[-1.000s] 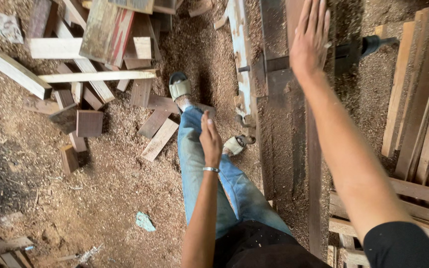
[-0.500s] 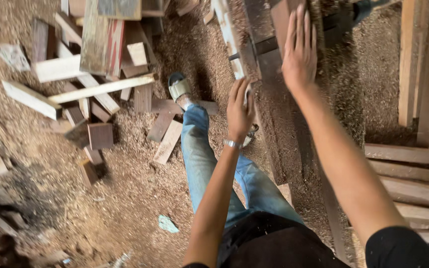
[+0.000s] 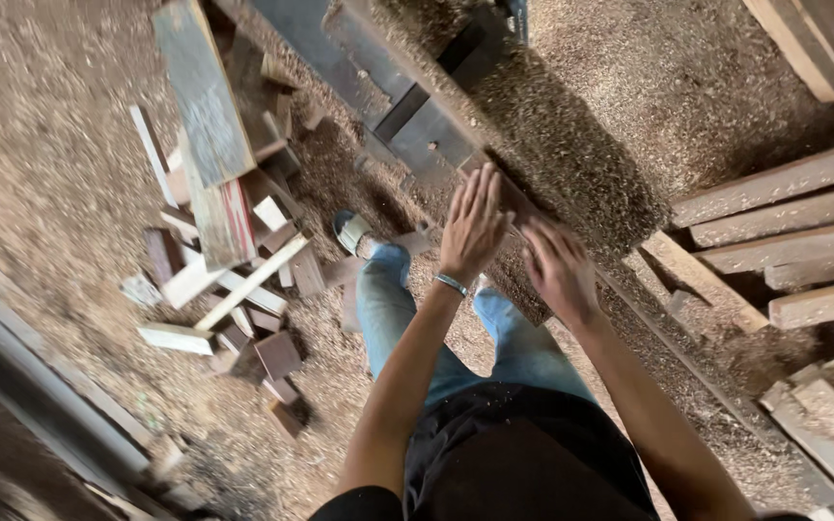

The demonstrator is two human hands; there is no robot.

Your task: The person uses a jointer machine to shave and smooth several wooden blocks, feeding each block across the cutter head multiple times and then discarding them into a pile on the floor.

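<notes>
My left hand (image 3: 473,224) is spread flat, fingers apart, on the near end of a long narrow wooden plank (image 3: 518,207) that lies on a sawdust-covered bench. A thin bracelet circles that wrist. My right hand (image 3: 557,268) rests just beside it, fingers loosely spread, on the sawdust at the plank's edge. Neither hand grips anything. Below them are my legs in blue jeans (image 3: 393,309) and one foot in a light shoe (image 3: 351,232).
A dark metal machine bed (image 3: 407,116) runs away at the top. Offcuts and short boards (image 3: 234,251) litter the sawdust floor at left. Stacked planks (image 3: 784,241) lie at right. A long beam (image 3: 41,396) crosses the lower left.
The view has swung and tilted. My right hand drew back toward me along the plank, and my left hand rose from my knee onto the plank beside it.
</notes>
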